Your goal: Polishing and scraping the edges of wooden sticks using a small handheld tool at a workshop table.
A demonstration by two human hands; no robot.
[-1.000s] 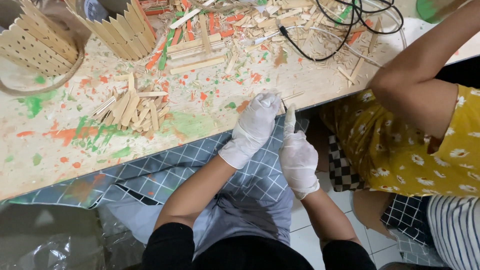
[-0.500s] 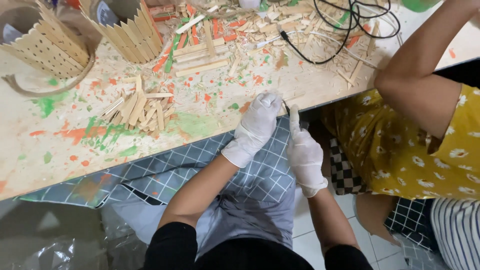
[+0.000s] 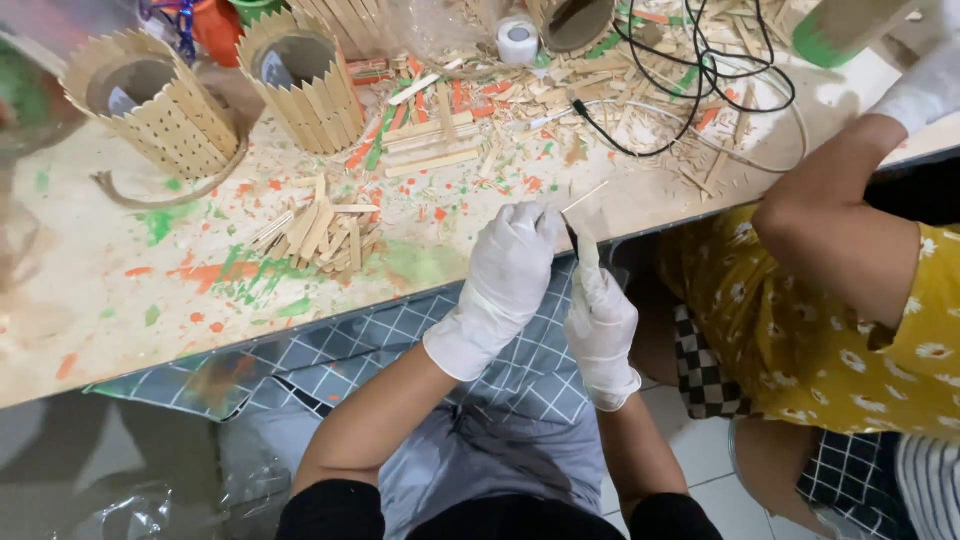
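Note:
Both my hands wear white gloves and meet at the front edge of the paint-stained table (image 3: 120, 300). My left hand (image 3: 505, 280) pinches a thin wooden stick (image 3: 585, 196) that points up and to the right. My right hand (image 3: 600, 325) sits just below and to the right of it. It grips a small pale-handled tool (image 3: 588, 250) whose dark tip rests against my left fingers. The two hands touch each other. I cannot tell exactly what the tool is.
A loose pile of flat wooden sticks (image 3: 315, 235) lies left of my hands. Two stick-clad cylinders (image 3: 150, 110) (image 3: 300, 80) stand at the back left. A black cable (image 3: 700, 80) and tape roll (image 3: 517, 40) lie further back. A person in a yellow flowered shirt (image 3: 850, 300) sits at the right.
My hands stay together at the table edge. The right hand has slid slightly lower and the thin stick now pokes out above my left fingers.

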